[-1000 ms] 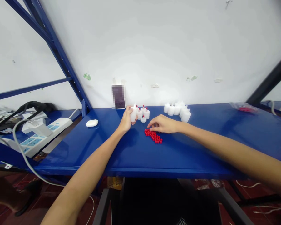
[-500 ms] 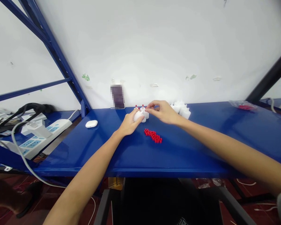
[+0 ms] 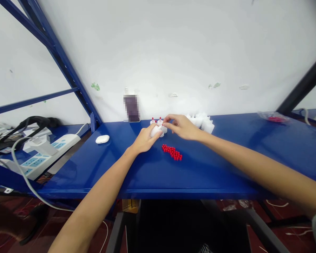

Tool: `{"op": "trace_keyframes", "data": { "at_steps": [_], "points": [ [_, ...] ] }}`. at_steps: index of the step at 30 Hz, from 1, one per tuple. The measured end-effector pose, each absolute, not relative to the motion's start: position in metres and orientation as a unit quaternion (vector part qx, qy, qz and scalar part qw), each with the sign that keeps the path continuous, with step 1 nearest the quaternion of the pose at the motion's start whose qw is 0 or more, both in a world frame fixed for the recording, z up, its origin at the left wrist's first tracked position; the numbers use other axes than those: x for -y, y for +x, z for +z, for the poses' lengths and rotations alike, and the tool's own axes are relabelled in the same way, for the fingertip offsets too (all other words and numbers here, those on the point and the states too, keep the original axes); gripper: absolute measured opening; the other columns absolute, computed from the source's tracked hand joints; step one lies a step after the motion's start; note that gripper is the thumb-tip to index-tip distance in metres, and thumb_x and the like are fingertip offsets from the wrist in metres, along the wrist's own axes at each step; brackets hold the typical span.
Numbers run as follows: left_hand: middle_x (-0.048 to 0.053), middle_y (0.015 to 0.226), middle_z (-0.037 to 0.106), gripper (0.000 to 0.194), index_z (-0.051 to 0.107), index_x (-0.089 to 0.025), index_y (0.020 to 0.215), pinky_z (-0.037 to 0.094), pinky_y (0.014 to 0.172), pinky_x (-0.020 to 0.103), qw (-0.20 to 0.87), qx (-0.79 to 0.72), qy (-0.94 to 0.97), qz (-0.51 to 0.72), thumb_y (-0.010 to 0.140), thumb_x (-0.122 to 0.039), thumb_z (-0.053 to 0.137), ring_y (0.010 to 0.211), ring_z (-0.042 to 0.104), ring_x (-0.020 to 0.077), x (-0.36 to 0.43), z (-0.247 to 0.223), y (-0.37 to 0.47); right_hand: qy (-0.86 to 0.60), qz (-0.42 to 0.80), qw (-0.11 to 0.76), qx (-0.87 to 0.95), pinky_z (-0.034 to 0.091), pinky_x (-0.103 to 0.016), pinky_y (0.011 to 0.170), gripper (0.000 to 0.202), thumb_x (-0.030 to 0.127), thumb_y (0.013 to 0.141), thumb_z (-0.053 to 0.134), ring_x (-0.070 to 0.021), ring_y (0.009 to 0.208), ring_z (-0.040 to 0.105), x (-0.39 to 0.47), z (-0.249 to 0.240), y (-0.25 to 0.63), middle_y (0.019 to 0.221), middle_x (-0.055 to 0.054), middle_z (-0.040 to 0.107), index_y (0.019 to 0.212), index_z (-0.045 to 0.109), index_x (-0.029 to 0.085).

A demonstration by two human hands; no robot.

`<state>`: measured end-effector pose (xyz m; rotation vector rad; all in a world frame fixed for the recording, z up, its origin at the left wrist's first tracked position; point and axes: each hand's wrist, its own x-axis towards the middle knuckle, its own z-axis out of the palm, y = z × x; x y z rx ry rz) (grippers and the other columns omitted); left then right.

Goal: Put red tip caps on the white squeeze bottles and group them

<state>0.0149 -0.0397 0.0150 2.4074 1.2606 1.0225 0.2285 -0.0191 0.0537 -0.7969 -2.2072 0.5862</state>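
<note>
Bottle (image 3: 156,130), small and white, sits clamped in my left hand (image 3: 143,140) near the back wall; my right hand (image 3: 183,126) pinches at its tip, the piece between those fingers too small to make out. Bare blue bench (image 3: 226,165) stretches toward me. Red caps (image 3: 172,153) lie just beside. No readable writing.

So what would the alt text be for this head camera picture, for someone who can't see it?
A person's left hand holds a small white bottle on a blue shelf while the right hand pinches at its tip. A pile of red caps lies just in front, with more white bottles behind the right hand.
</note>
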Motion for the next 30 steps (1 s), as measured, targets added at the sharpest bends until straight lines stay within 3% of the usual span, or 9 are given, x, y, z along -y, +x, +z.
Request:
{"op": "trace_keyframes", "data": {
  "at_steps": [5, 13, 17, 20, 24, 27, 30],
  "points": [
    [0.002, 0.073, 0.064, 0.044, 0.058, -0.015, 0.117, 0.039, 0.063, 0.028, 0.087, -0.417, 0.845, 0.323, 0.098, -0.052, 0.042, 0.061, 0.056, 0.0171, 0.039, 0.016, 0.012, -0.252, 0.098, 0.259, 0.927, 0.040, -0.033, 0.077, 0.027, 0.035, 0.101, 0.033, -0.0186, 0.079, 0.053, 0.009, 0.058, 0.230, 0.088, -0.006, 0.059, 0.089, 0.053, 0.021],
    [0.007, 0.084, 0.068, 0.043, 0.058, -0.016, 0.111, 0.041, 0.067, 0.029, 0.026, -0.443, 0.843, 0.302, 0.099, -0.053, 0.040, 0.072, 0.062, 0.0219, 0.031, 0.023, -0.002, -0.277, 0.148, 0.323, 0.893, 0.037, -0.030, 0.070, 0.028, 0.035, 0.102, 0.029, -0.0163, 0.070, 0.049, 0.002, 0.048, 0.198, 0.077, -0.002, 0.054, 0.080, 0.041, 0.022],
    [0.006, 0.090, 0.070, 0.046, 0.060, -0.019, 0.117, 0.042, 0.073, 0.029, 0.010, -0.495, 0.818, 0.293, 0.097, -0.056, 0.042, 0.079, 0.064, 0.0234, 0.025, 0.029, -0.016, -0.322, 0.091, 0.314, 0.889, 0.036, -0.030, 0.071, 0.031, 0.035, 0.103, 0.028, -0.0170, 0.074, 0.054, -0.008, 0.054, 0.202, 0.081, -0.004, 0.059, 0.083, 0.047, 0.020],
    [0.005, 0.088, 0.071, 0.047, 0.061, -0.020, 0.117, 0.042, 0.077, 0.030, -0.005, -0.550, 0.781, 0.295, 0.096, -0.057, 0.043, 0.079, 0.064, 0.0231, 0.022, 0.031, -0.026, -0.387, 0.021, 0.216, 0.896, 0.035, -0.030, 0.068, 0.036, 0.039, 0.103, 0.030, -0.0198, 0.078, 0.057, -0.016, 0.059, 0.211, 0.085, -0.008, 0.064, 0.085, 0.054, 0.019],
    [0.005, 0.082, 0.069, 0.051, 0.062, -0.019, 0.109, 0.040, 0.070, 0.030, -0.002, -0.576, 0.750, 0.324, 0.094, -0.062, 0.041, 0.072, 0.060, 0.0215, 0.020, 0.030, -0.030, -0.423, -0.054, 0.081, 0.901, 0.035, -0.031, 0.067, 0.038, 0.043, 0.102, 0.034, -0.0250, 0.085, 0.063, -0.016, 0.057, 0.209, 0.097, -0.014, 0.069, 0.096, 0.061, 0.017],
    [0.005, 0.079, 0.068, 0.052, 0.065, -0.017, 0.098, 0.038, 0.066, 0.030, -0.003, -0.582, 0.742, 0.332, 0.093, -0.063, 0.042, 0.071, 0.058, 0.0209, 0.022, 0.029, -0.027, -0.430, -0.065, 0.044, 0.899, 0.037, -0.032, 0.067, 0.040, 0.042, 0.102, 0.034, -0.0270, 0.089, 0.065, -0.014, 0.055, 0.200, 0.102, -0.016, 0.070, 0.099, 0.064, 0.017],
    [0.005, 0.077, 0.068, 0.051, 0.067, -0.016, 0.088, 0.038, 0.066, 0.029, 0.004, -0.580, 0.743, 0.333, 0.093, -0.062, 0.044, 0.069, 0.058, 0.0197, 0.022, 0.028, -0.024, -0.454, -0.051, 0.060, 0.888, 0.037, -0.032, 0.064, 0.048, 0.050, 0.101, 0.032, -0.0275, 0.086, 0.065, -0.013, 0.055, 0.198, 0.098, -0.016, 0.071, 0.096, 0.066, 0.017]
  ]
}}
